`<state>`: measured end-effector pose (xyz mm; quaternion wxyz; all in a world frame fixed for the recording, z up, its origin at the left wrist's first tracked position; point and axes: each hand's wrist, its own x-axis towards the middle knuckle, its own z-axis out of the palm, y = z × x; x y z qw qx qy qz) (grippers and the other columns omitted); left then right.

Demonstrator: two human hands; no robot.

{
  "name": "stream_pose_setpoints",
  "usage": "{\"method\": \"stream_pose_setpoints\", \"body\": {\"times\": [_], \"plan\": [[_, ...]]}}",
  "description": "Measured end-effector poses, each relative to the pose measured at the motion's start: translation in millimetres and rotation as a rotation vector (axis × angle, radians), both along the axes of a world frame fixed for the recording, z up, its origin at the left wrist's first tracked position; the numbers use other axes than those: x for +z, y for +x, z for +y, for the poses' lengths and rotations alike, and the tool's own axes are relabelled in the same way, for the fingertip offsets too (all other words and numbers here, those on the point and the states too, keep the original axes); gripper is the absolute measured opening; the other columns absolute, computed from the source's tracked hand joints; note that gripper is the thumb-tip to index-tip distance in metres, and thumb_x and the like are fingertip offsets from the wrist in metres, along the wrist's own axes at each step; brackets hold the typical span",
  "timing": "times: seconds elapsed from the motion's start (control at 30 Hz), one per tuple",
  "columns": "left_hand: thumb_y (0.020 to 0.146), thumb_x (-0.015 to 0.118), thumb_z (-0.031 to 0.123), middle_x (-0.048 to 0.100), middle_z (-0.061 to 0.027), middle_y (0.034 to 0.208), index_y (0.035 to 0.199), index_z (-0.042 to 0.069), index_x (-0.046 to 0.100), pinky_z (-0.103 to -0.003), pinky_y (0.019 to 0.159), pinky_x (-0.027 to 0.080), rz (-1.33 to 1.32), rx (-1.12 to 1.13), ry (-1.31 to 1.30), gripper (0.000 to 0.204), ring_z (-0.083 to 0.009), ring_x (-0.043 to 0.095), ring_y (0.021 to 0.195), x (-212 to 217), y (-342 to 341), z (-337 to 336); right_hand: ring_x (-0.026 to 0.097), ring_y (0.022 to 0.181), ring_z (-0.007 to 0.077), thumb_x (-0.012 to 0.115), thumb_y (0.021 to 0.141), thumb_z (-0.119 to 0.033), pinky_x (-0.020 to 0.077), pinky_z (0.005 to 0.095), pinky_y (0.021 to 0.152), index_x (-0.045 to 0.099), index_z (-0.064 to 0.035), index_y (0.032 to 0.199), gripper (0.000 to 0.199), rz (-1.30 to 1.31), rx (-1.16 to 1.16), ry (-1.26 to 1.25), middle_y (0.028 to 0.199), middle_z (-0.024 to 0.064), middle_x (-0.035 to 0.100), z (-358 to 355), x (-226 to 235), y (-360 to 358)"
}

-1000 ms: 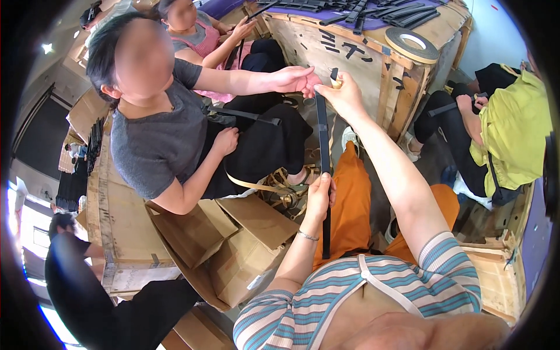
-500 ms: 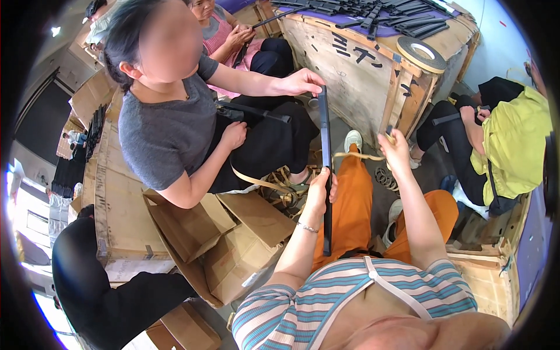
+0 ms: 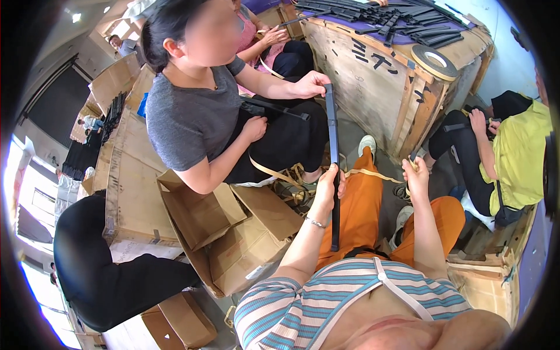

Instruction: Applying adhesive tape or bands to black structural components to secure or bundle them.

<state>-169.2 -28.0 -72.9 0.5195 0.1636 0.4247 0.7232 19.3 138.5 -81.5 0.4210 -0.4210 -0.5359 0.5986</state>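
Place: We are in what looks like a workshop or small factory, with assembly done by hand.
Crate table (image 3: 361,87): Rough plywood with timber edges and a purple top, ahead of us.
Heaped parts: On it we see many long black strips (image 3: 379,17), much alike, near a thick roll of tape (image 3: 436,72).
Part in hand: We hold a similar black bar (image 3: 333,134) over our lap.
Seated crew: A co-worker in grey (image 3: 192,122) and another in yellow (image 3: 519,151) sit around us, each with a black strip.
Packing: At our left, an open cardboard carton (image 3: 265,213) stands beside another big wooden crate (image 3: 137,175).
Daylight: Bright windows (image 3: 41,201), far left.
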Motion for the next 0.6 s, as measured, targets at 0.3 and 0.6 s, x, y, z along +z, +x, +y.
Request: {"method": "stream_pose_setpoints", "body": {"times": [0.3, 0.6], "plan": [[0.094, 0.038, 0.039, 0.039, -0.0024, 0.045, 0.073, 0.007, 0.047, -0.025, 0.037, 0.026, 0.028, 0.044, 0.039, 0.039, -0.0122, 0.033, 0.037, 10.8, 5.6, -11.5, 0.047, 0.058, 0.0042, 0.061, 0.083, -0.013, 0.0380, 0.0174, 0.050, 0.051, -0.0042, 0.104, 0.024, 0.024, 0.045, -0.015, 0.076, -0.0003, 0.055, -24.5, -0.3, 15.5], [0.093, 0.042, 0.036, 0.040, -0.0020, 0.047, 0.073, 0.007, 0.046, -0.025, 0.039, 0.027, 0.031, 0.068, 0.025, 0.035, -0.0117, 0.034, 0.039, 7.6, 13.0, -19.3, 0.047, 0.057, 0.0041, 0.060, 0.084, -0.012, 0.0378, 0.0180, 0.049, 0.052, -0.0051, 0.101, 0.020, 0.015, 0.070, -0.045, 0.075, -0.0009, 0.055, -46.8, -6.1, 30.7]]}}
